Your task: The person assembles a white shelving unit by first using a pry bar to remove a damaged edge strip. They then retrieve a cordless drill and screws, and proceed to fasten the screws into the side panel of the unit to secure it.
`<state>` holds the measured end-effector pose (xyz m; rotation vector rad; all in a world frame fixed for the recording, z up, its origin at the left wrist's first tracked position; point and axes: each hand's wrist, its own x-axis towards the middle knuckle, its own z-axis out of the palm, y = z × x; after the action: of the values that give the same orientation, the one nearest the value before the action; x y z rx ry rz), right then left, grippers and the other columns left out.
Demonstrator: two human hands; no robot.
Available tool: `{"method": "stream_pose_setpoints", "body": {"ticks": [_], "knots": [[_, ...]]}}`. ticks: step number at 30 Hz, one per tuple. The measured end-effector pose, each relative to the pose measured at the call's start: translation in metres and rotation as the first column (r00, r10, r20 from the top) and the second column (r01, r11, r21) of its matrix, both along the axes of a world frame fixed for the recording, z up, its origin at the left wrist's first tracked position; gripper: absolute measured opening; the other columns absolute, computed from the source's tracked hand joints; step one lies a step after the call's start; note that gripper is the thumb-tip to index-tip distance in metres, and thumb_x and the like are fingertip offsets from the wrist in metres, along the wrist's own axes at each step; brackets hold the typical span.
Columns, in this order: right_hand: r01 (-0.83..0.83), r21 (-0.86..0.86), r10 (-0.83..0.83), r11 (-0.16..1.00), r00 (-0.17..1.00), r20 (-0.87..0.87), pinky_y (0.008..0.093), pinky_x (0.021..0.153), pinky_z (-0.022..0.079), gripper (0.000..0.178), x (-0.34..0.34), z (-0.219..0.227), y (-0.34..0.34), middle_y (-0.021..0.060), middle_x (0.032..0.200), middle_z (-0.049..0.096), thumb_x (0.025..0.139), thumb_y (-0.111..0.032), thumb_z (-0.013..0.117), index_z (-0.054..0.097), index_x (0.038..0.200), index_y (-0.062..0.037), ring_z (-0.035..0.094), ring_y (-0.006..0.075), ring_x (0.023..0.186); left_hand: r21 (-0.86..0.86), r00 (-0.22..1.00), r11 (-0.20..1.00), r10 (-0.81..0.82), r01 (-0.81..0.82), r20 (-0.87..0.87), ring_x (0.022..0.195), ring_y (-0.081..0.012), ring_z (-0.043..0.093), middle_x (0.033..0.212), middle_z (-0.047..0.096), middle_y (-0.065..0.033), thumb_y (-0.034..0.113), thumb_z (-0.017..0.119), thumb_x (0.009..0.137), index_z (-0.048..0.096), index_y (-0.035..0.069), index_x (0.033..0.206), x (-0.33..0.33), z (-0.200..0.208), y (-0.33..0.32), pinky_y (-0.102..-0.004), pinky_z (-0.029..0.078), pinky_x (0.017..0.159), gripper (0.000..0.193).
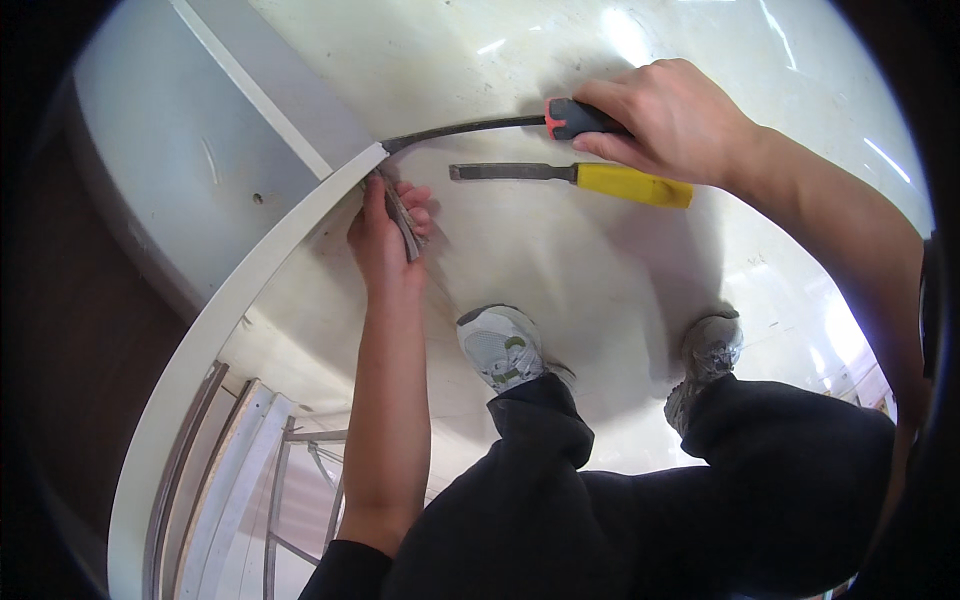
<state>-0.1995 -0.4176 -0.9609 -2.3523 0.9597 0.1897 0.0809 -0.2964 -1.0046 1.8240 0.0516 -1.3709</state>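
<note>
Right hand (672, 118) up at the top of the view, closed tight round the red-and-black handle of a pry bar (470, 127). Fingers wrapped fully over the grip, thumb side down, nothing slack. Dark shaft running left from that fist, straight across the pale floor (600, 300), its tip right at the corner where the white board (225, 300) ends. Tip touching or tucked just under that corner; hard to tell which.

Left hand (385, 238) just below the same corner, arm reaching up from the lower edge. Fingers curled round a thin grey strip (403, 222), pinched against the palm, the strip's upper end meeting the board's edge. Hand closed on it, knuckles to the right, almost touching the board.

So: bar tip and strip both at the one corner, the gripped handle well off to the right, the left hand right beside the spot.

Just under the bar, lying flat and apart from both hands, a chisel (575, 178) with a yellow handle, blade pointing left, near the right wrist. Lower down, two grey shoes (503, 345) planted on the floor, dark trousers above them. Bottom left, metal framing (300, 470) beneath the board's curve.
</note>
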Motion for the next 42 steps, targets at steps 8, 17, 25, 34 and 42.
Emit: {"method": "stream_pose_setpoints", "body": {"ticks": [8,17,25,34,42], "knots": [[-0.019,0.027,0.019,0.999,1.000,0.022,0.0410,0.062,0.050,0.032,-0.005,-0.006,-0.002,0.0143,0.076,0.063,0.086,-0.034,0.063,0.060,0.101,-0.0061,0.061,0.0341,0.068,-0.059,0.999,0.998,0.027,-0.028,-0.020,0.056,-0.0106,0.050,0.082,0.063,-0.0133,0.034,0.060,0.093,0.057,-0.004,0.098,0.002,-0.004,0.003,-0.0215,0.039,0.049,0.038],[0.006,0.006,-0.006,1.000,0.999,0.048,0.0424,0.063,0.051,0.029,-0.005,-0.012,0.002,0.0125,0.075,0.064,0.087,-0.037,0.061,0.061,0.096,-0.0090,0.062,0.0342,0.069,-0.118,0.994,0.987,0.107,-0.109,-0.024,0.052,-0.0133,0.052,0.079,0.065,-0.0175,0.031,0.057,0.095,0.057,-0.006,0.095,-0.004,-0.007,-0.001,-0.0240,0.040,0.047,0.037],[0.019,0.015,-0.020,1.000,0.999,0.035,0.0433,0.063,0.050,0.029,-0.004,0.000,0.002,0.0129,0.071,0.063,0.087,-0.037,0.061,0.061,0.093,-0.0081,0.062,0.0336,0.068,-0.092,0.999,0.995,0.037,-0.038,-0.011,0.053,-0.0131,0.051,0.080,0.065,-0.0167,0.032,0.055,0.096,0.057,-0.005,0.096,0.004,-0.005,0.003,-0.0248,0.040,0.047,0.037],[0.011,0.076,-0.004,0.997,0.996,-0.093,0.0421,0.063,0.049,0.030,0.002,0.013,-0.003,0.0139,0.074,0.064,0.086,-0.034,0.062,0.060,0.099,-0.0072,0.061,0.0346,0.068,-0.112,0.983,0.994,-0.036,0.016,-0.181,0.067,-0.0146,0.053,0.085,0.061,-0.0101,0.037,0.051,0.098,0.055,0.000,0.103,0.012,-0.005,0.008,-0.0243,0.044,0.056,0.038],[0.054,0.045,-0.048,0.998,0.991,-0.122,0.0419,0.066,0.050,0.029,0.011,0.017,0.001,0.0157,0.077,0.064,0.085,-0.033,0.063,0.061,0.100,-0.0073,0.062,0.0346,0.071,-0.109,0.948,0.994,-0.023,-0.012,-0.317,0.072,-0.0172,0.054,0.085,0.058,-0.0073,0.037,0.047,0.099,0.055,0.001,0.100,0.021,-0.006,0.006,-0.0257,0.046,0.059,0.037]]}}
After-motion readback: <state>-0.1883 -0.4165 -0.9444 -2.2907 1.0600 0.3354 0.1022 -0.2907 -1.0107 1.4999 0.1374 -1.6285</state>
